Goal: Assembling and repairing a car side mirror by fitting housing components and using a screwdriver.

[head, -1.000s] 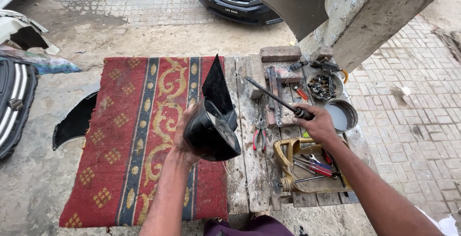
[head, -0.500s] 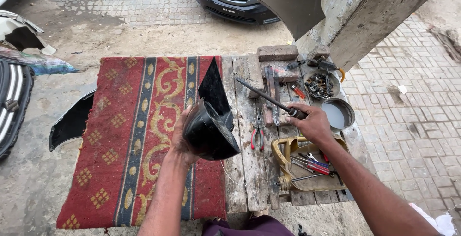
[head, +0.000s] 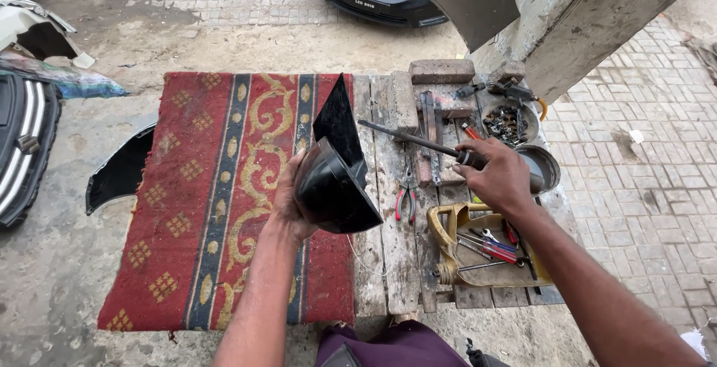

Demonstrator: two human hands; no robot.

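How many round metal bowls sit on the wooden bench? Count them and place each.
2. One bowl of dark scrap bits sits at the bench's far right; one shallow empty bowl lies just nearer, partly behind the right hand. Others may be hidden.

Glossy black car part; red rug, gold scrolls, navy stripes; red-handled pliers.
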